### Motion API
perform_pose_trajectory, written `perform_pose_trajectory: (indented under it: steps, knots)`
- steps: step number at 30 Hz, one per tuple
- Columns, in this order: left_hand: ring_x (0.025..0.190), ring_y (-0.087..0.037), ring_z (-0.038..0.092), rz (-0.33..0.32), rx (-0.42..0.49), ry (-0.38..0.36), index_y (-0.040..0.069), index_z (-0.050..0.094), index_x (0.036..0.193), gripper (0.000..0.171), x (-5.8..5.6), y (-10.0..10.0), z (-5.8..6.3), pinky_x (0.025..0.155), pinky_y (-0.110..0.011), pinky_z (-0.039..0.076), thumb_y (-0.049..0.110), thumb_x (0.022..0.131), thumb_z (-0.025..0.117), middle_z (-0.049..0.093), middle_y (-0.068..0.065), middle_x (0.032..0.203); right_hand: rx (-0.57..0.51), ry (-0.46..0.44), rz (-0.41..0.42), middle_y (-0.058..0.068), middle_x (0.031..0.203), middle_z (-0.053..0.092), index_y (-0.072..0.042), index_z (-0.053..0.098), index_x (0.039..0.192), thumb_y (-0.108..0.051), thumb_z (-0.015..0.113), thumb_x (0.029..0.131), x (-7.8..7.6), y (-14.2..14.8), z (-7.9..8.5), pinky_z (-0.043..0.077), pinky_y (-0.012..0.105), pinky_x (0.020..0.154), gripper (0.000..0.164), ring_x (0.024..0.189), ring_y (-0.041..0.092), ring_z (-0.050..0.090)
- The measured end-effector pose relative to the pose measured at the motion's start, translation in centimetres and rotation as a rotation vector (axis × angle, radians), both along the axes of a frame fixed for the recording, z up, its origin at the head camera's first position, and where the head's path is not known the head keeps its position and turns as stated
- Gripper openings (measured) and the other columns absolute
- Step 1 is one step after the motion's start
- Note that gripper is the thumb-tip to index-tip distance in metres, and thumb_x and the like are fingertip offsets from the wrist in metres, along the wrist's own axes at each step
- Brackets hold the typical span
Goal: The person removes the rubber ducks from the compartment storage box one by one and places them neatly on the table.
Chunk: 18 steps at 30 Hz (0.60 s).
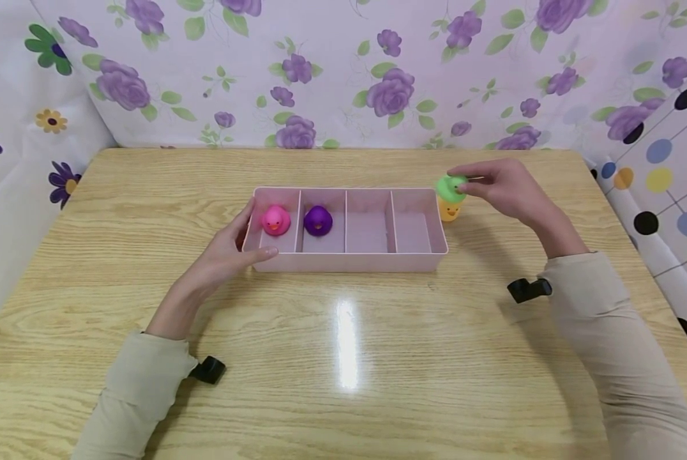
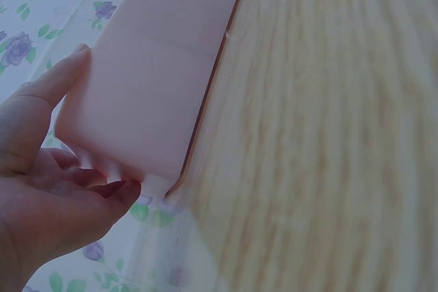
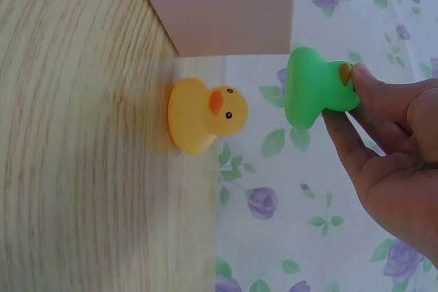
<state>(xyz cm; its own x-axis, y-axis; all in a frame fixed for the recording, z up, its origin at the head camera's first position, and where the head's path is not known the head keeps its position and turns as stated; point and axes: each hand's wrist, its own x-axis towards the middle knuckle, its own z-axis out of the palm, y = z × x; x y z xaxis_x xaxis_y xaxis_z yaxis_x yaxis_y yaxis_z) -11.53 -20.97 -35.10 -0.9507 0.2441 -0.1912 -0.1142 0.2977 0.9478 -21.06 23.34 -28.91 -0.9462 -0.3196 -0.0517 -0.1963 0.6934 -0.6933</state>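
Note:
My right hand (image 1: 507, 186) pinches a green rubber duck (image 3: 308, 87) by its head, holding it in the air just off the right end of a pink divided box (image 1: 349, 262). Below it, on the table, stands a yellow-orange rubber duck (image 3: 198, 115), partly hidden by the green one in the head view. At the box's left end, my left hand (image 1: 223, 252) grips the corner, thumb along the front wall and fingers at the end wall. A pink duck (image 1: 276, 220) sits in the leftmost compartment and a purple duck (image 1: 318, 221) in the one beside it. The two right compartments hold nothing.
The box rests on a wood-grain table (image 1: 297, 358). Behind the table's far edge hangs a flowered cloth (image 1: 343, 76), and a dotted cloth (image 1: 665, 211) borders the right side. A small black device (image 1: 208, 369) is worn at the left wrist, another (image 1: 528, 290) at the right.

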Motion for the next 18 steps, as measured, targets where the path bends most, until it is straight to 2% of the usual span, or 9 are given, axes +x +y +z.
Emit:
perform_pose_trajectory:
  steps: [7, 18]
  knots:
    - [0.143, -0.023, 0.017, 0.004, -0.007, -0.005, 0.028, 0.000, 0.155, 0.100, 0.1, 0.0, 0.1, 0.114, -0.042, 0.020, 0.019, 0.088, 0.073, 0.009, -0.005, 0.160, 0.025, 0.012, -0.007, 0.016, 0.129, 0.059, -0.008, 0.063, 0.130, -0.022, 0.062, 0.096, -0.2, 0.8, -0.5, 0.048, 0.020, 0.079, 0.037, 0.106, 0.026, 0.063]
    - [0.143, -0.023, 0.015, 0.000, 0.000, -0.002, 0.027, 0.000, 0.156, 0.100, 0.0, 0.0, 0.1, 0.114, -0.042, 0.018, 0.019, 0.088, 0.073, 0.008, -0.005, 0.160, 0.073, 0.011, -0.030, 0.020, 0.132, 0.056, -0.007, 0.062, 0.131, -0.020, 0.060, 0.098, -0.7, 2.3, -1.3, 0.048, 0.046, 0.091, 0.036, 0.114, 0.035, 0.058]
